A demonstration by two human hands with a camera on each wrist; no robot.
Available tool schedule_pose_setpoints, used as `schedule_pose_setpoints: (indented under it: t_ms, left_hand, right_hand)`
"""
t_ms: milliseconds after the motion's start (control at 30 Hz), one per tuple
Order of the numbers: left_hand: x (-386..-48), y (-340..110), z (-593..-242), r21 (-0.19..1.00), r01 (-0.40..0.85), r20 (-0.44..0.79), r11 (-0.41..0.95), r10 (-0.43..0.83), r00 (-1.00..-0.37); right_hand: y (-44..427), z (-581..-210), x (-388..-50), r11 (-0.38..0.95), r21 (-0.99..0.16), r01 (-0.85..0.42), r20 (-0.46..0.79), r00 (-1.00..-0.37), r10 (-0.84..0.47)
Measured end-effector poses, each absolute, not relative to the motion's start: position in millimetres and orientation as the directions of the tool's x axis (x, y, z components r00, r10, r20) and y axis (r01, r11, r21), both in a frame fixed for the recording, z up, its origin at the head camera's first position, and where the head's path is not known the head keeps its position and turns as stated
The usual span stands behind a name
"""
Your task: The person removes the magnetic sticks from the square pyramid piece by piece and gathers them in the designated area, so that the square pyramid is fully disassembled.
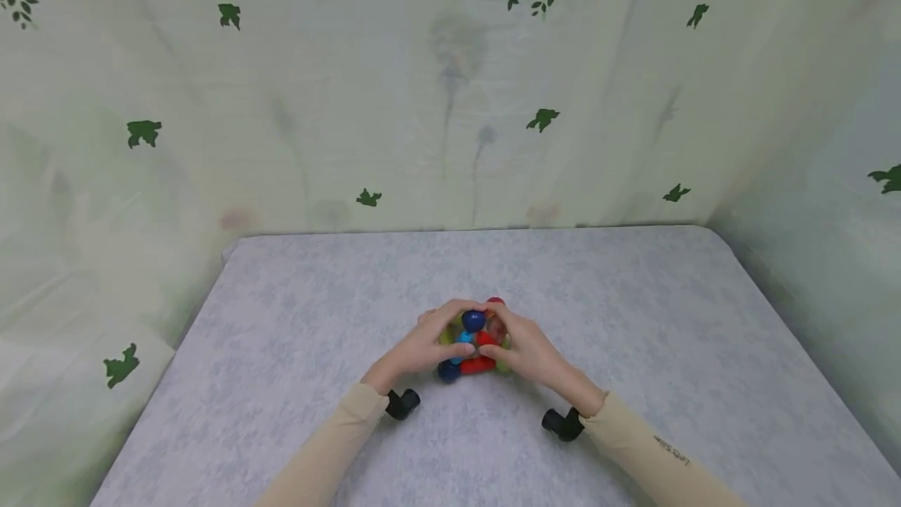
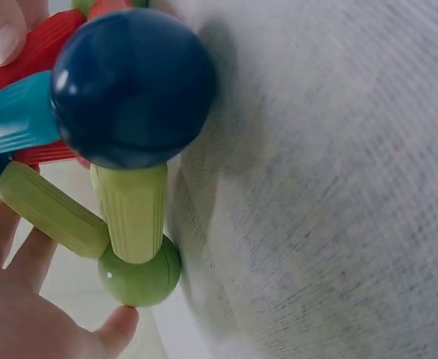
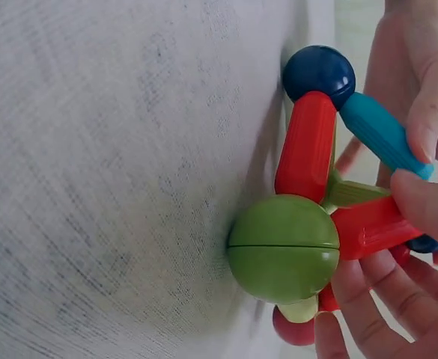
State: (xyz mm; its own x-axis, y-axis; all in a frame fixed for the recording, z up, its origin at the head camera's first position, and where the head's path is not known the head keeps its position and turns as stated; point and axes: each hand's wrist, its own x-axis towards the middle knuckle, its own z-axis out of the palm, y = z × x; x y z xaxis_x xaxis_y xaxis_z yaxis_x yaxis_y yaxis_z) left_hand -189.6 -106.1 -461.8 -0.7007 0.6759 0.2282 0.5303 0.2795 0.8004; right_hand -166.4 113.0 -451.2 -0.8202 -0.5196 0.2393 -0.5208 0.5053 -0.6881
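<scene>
A toy frame of balls and ribbed rods stands on the table, with a dark blue ball (image 1: 474, 321) at its top. Its front edge is a red rod (image 1: 479, 365) between another dark blue ball (image 2: 135, 88) and a green ball (image 3: 283, 248). From the left, my left hand (image 1: 431, 340) grips the frame, its thumb on a teal rod (image 3: 383, 134) and its fingers around the far side. My right hand (image 1: 529, 346) holds the opposite side, thumb at a slanting red rod (image 3: 373, 226). Both hands partly hide the upper frame.
Pale grey mottled cloth covers the table (image 1: 296, 296). Behind and beside it hangs a light curtain (image 1: 394, 100) printed with leaves and birds. A black wrist mount shows below the left wrist (image 1: 403, 404), and another black mount (image 1: 563, 423) below the right.
</scene>
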Motion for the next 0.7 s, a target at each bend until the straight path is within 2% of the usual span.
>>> schedule_pose_setpoints:
  t_ms: [133, 267, 367, 533, 700]
  left_hand:
    - [-189, -107, -461, 0.792, 0.537, 0.222, 0.289, 0.684, -0.695]
    - [-187, -105, -458, 0.738, 0.544, 0.156, 0.399, 0.684, -0.713]
    - [-184, -103, -459, 0.719, 0.503, 0.081, 0.479, 0.661, -0.746]
    - [-176, -105, -463, 0.687, 0.424, -0.006, 0.589, 0.589, -0.808]
    - [-173, -104, -466, 0.585, 0.481, 0.002, 0.653, 0.592, -0.806]
  right_hand:
    - [112, -451, -167, 0.529, -0.671, -0.520, 0.226, -0.823, -0.521]
    - [113, -452, -168, 0.578, -0.637, -0.510, 0.226, -0.841, -0.492]
    - [116, -453, -168, 0.618, -0.598, -0.510, 0.237, -0.849, -0.472]
    - [124, -455, -167, 0.621, -0.575, -0.533, 0.211, -0.830, -0.516]
    - [131, -455, -168, 0.594, -0.581, -0.556, 0.161, -0.794, -0.585]
